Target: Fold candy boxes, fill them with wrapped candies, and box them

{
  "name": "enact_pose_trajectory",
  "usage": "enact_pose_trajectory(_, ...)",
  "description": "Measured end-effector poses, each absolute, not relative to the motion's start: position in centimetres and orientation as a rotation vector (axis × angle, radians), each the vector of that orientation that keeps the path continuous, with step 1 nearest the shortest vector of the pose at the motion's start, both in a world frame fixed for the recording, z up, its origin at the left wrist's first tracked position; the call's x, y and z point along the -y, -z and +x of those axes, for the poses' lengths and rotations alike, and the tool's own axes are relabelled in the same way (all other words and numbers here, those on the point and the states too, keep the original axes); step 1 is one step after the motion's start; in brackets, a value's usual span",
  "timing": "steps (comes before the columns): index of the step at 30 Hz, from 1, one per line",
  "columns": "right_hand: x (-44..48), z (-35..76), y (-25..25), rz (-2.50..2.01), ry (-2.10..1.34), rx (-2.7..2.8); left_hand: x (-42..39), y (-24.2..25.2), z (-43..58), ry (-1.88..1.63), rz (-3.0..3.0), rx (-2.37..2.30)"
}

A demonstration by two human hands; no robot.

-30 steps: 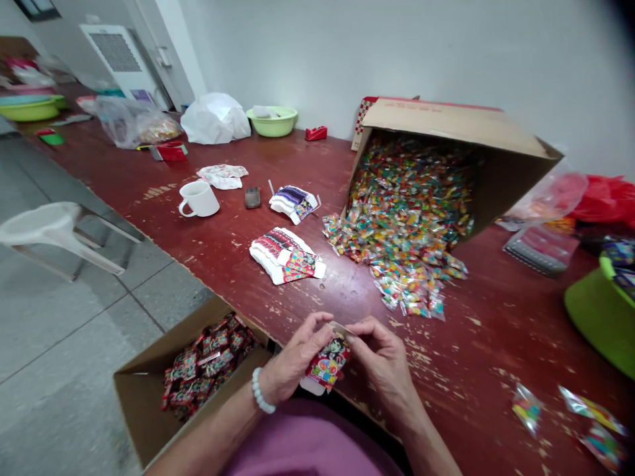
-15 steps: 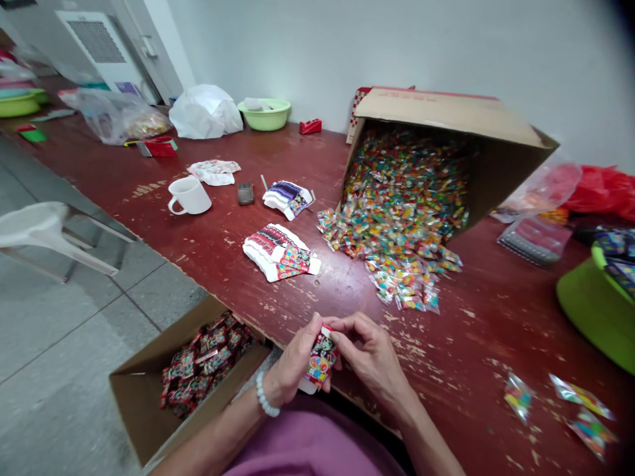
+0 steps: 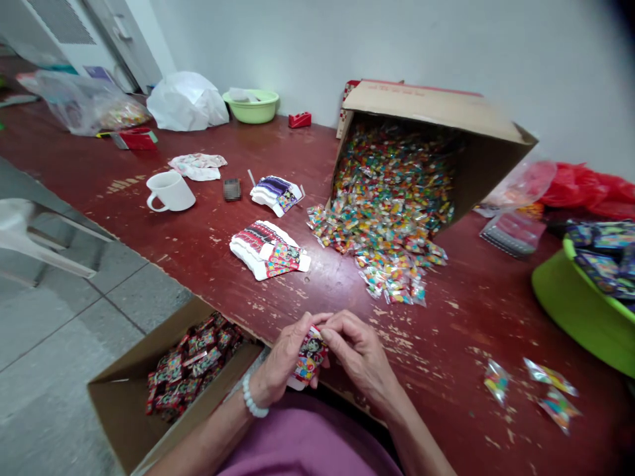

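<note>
My left hand (image 3: pixel 282 363) is wrapped round a small printed candy box (image 3: pixel 310 354), red with bright colours, held at the table's front edge. A white flap sticks out at its lower end. At the box's top end, the thumb and fingers of my right hand (image 3: pixel 354 350) are closed on the edge. Beyond my hands lies a stack of flattened red printed boxes (image 3: pixel 268 248), and behind it a smaller purple stack (image 3: pixel 275 193). Clear packets of colourful candy (image 3: pixel 391 264) spill from a tipped cardboard carton (image 3: pixel 426 102).
Below the table's left edge stands a carton (image 3: pixel 124 416) holding many filled red boxes (image 3: pixel 191 370). A white mug (image 3: pixel 171 192) is at left. On the right are a green basin (image 3: pixel 570 311) with dark boxes and a few loose candy packets (image 3: pixel 496 381). A white stool (image 3: pixel 44 238) stands left.
The view has turned slightly right, so everything sits further left. Both hands stay on the box; the right fingers have shifted a little at its top edge, where the white flap now shows less.
</note>
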State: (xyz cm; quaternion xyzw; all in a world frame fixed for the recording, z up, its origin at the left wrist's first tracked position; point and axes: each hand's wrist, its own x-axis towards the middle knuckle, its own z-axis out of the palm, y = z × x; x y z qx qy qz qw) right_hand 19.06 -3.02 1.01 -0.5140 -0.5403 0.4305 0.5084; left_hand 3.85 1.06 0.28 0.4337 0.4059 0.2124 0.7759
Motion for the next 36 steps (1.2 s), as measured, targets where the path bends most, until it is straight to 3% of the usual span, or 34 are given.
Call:
enact_pose_trajectory(6, 3.6, 17.3, -0.4, -1.323, -0.731, 1.439, -0.6, 0.1, 4.2, -0.501, 0.929, -0.897)
enact_pose_trajectory(11, 2.1, 21.2, 0.8, -1.371, -0.833, 1.417, -1.0, -0.6, 4.6, -0.517, 0.870, -0.831)
enact_pose_trajectory(17, 1.7, 30.0, 4.0, -2.110, 0.019, 1.456, -2.6, -0.8, 3.6, -0.589, 0.824, -0.854)
enact_pose_trajectory(26, 3.8, 28.0, 6.2, -2.230, 0.322, 1.816, -3.5, 0.6, 2.3, -0.692, 0.906, -0.952)
enact_pose_trajectory(31, 4.7, 27.7, 5.4, -2.024, 0.123, 1.535, -3.8, 0.5, 1.9, -0.703, 0.937, -0.996)
enact_pose_trajectory(36, 4.9, 25.0, 2.1, -1.627, -0.638, 0.825, -3.8, 0.5, 1.9, -0.648, 0.903, -0.996)
